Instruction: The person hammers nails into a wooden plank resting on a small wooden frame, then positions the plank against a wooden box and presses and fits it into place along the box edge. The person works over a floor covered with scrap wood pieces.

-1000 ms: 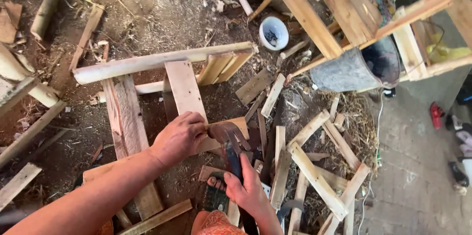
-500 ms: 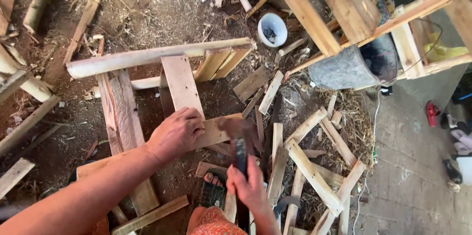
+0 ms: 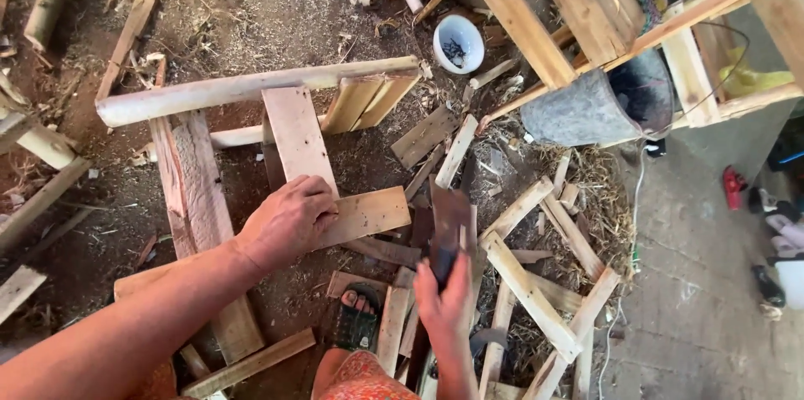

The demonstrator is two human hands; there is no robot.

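Note:
My left hand (image 3: 289, 220) presses flat on a short pale plank (image 3: 368, 211) that lies across a reddish board (image 3: 297, 136) of a low wooden frame. A pale round pole (image 3: 251, 86) forms the frame's far rail. My right hand (image 3: 444, 304) is shut on the handle of a dark, flat-headed chopping tool (image 3: 448, 228), blurred by motion, held just right of the plank's free end. I cannot tell whether the tool touches the plank. My sandalled foot (image 3: 360, 316) rests on the ground below the plank.
A white bowl with small dark bits (image 3: 459, 41) sits beyond the frame. A grey metal bucket (image 3: 586, 107) lies on its side under a slatted wooden structure (image 3: 586, 6). Offcuts (image 3: 536, 283) litter the dirt to the right. Footwear (image 3: 779, 232) stands on the concrete.
The dark tool has shifted rightward, away from my left hand and past the plank's end. My left hand stays pressed on the plank.

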